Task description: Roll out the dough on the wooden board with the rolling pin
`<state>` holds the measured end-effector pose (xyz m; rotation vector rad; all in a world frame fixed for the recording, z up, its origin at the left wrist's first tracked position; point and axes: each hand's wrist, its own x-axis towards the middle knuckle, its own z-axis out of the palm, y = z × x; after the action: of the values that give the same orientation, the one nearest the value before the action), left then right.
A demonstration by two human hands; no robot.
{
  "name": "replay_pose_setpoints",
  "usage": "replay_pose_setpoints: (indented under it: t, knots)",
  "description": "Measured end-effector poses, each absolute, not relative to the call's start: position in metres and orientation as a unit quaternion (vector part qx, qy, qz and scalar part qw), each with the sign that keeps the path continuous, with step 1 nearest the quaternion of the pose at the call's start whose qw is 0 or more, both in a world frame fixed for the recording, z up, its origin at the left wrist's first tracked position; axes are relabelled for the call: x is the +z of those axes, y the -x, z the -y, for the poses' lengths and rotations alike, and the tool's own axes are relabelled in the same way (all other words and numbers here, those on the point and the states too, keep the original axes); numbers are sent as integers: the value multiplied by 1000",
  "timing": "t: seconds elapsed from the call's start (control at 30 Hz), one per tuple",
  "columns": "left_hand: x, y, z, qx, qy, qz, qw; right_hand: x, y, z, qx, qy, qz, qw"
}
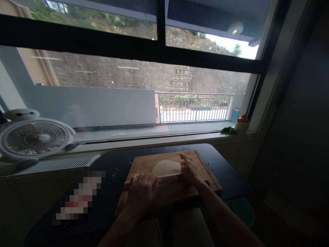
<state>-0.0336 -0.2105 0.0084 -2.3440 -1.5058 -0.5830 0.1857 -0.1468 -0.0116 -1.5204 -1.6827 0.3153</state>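
Note:
A pale, flattened piece of dough (166, 168) lies on a wooden board (146, 161). Along its near edge runs a rolling pin (126, 186), whose wooden left end sticks out past my left hand (142, 187). The fingers of that hand are wrapped over the pin. My right hand (189, 169) rests on the pin's other end, at the dough's right side, its fingers loosely bent forward. Between the hands the pin's middle shows with a reddish streak. Shade hides the undersides of both hands.
The board is on a dark table (226, 171) beneath a window. At left stands a white fan (41, 137) beside a slatted grille (61, 164). An orange-topped container (241, 125) and a green item (228, 130) sit on the sill. A green stool (241, 211) is low at right.

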Motion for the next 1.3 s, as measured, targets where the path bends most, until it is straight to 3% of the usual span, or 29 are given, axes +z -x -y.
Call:
replay_pose_setpoints:
  t: [0.23,0.43,0.63,0.93,1.3]
  knots:
    - [0,32,285,-156,821,537,116,-24,-192,164,121,607,681,391]
    - [-11,11,286,-107,825,552,50,-9,-169,128,106,575,741,329]
    - [-18,-2,303,-44,838,544,26,-21,-214,173,78,505,797,321]
    - [1,-35,296,-3,826,563,-25,0,-191,139,55,563,805,178]
    - [-24,-18,326,2,870,489,-60,-14,-229,160,63,572,802,160]
